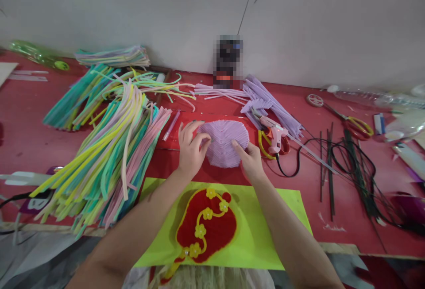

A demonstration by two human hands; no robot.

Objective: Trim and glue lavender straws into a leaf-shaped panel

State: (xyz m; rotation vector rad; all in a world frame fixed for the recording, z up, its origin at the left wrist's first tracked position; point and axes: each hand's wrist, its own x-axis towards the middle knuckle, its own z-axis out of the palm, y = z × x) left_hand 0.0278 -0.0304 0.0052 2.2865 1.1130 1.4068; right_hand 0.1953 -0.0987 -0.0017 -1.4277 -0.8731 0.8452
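Observation:
A lilac pipe-cleaner panel (pixel 223 147), rounded, with strips slanting out from a middle seam, is held above the red tabletop. My right hand (pixel 250 158) grips its right edge, thumb on top and fingers underneath. At the left edge, my left hand (pixel 192 147) is closed in a pinch, thumb and forefinger against the panel; whether a small piece sits between the fingertips cannot be seen. Between my forearms, a red fan-shaped pipe-cleaner piece (pixel 215 231) with yellow flowers and edging lies on a yellow-green sheet (pixel 262 231).
Bundles of coloured pipe cleaners (pixel 113 147) cover the left side. Lilac stems (pixel 272 103) lie behind on the right, beside a pink glue gun (pixel 275 134) with a black cord. Farther right are yellow-handled scissors (pixel 357 125) and dark green stems (pixel 360 178). A purple pen (pixel 171 125) lies left.

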